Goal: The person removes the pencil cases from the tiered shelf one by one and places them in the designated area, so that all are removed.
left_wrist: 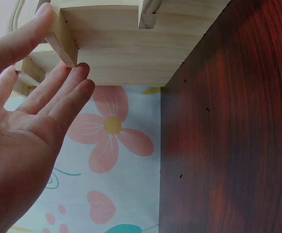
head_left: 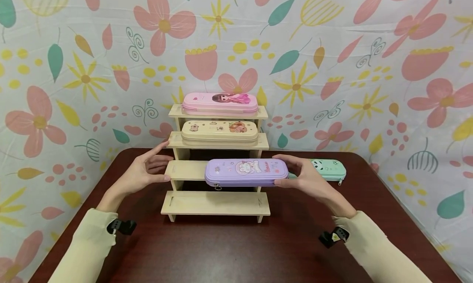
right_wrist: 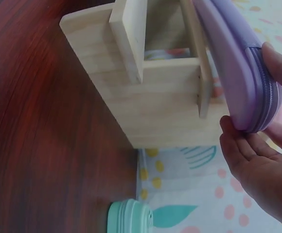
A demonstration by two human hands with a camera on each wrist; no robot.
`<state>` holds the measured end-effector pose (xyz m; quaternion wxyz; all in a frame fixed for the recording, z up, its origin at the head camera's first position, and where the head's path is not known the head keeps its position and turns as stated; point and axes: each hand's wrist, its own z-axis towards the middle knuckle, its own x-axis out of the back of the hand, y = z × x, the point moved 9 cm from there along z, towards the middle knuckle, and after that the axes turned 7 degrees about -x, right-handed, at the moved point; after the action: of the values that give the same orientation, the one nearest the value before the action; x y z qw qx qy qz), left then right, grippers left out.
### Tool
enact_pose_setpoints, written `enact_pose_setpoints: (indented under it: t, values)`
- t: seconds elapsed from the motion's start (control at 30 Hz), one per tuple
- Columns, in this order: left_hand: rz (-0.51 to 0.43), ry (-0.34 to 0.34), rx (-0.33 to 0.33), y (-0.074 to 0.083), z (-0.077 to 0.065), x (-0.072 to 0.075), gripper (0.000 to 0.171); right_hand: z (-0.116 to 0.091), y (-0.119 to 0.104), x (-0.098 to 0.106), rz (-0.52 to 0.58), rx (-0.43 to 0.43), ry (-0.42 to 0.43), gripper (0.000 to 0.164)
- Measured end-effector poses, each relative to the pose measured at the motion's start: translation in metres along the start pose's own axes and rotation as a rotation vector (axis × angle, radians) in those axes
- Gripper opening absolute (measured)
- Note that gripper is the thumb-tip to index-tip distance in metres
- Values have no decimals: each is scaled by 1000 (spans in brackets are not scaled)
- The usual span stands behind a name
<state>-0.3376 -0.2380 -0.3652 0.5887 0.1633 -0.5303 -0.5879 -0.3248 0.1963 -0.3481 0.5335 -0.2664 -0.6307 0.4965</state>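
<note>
A purple pencil case (head_left: 245,172) with a cartoon rabbit sits at the third tier of a wooden step rack (head_left: 216,203), its right end past the shelf edge. My right hand (head_left: 304,176) grips that right end, thumb on one side and fingers on the other. In the right wrist view the purple case (right_wrist: 233,63) is tilted beside the shelf board. My left hand (head_left: 142,172) is at the rack's left side, fingers extended, the thumb near the third shelf's end. Seen from the left wrist, the left hand (left_wrist: 29,121) touches the wood with its fingers.
A pink pencil case (head_left: 219,103) lies on the top shelf and a cream one (head_left: 219,132) on the second. To the right, a mint green pencil case (head_left: 329,170) lies on the dark wooden table (head_left: 207,250). Behind hangs a flowered cloth (head_left: 236,40).
</note>
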Motion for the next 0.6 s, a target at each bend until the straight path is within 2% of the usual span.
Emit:
enact_pose_setpoints:
  t: [0.37,0.6]
  values:
    - [-3,-7,-18,1,0,-1,104,-17,8,26,4,21,18,65]
    - [7,-6,-7,1,0,-1,104,-28,6,40,-5,47,15,65]
